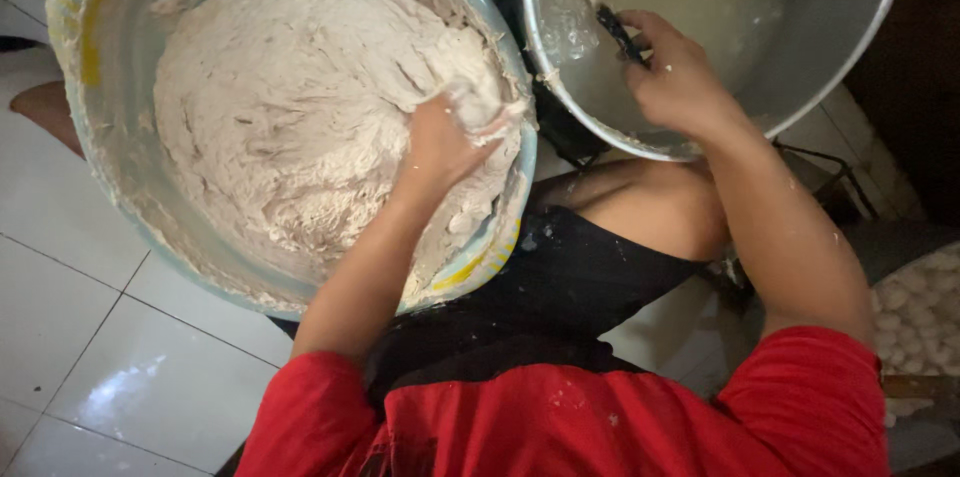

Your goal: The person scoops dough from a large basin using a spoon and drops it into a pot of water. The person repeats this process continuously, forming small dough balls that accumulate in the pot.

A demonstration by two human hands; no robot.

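Observation:
A large light-blue plastic basin with a yellow-striped rim holds a big mass of pale, sticky dough. My left hand is sunk into the dough at the basin's right side, fingers closed around a handful of it. My right hand reaches over the rim of a wide metal pot holding cloudy liquid. It grips a small dark utensil whose tip points into the pot. Both sleeves are red.
My bare knee and dark clothing lie between basin and pot. At the right edge sits a tray of several small white dough balls. White floor tiles spread to the lower left.

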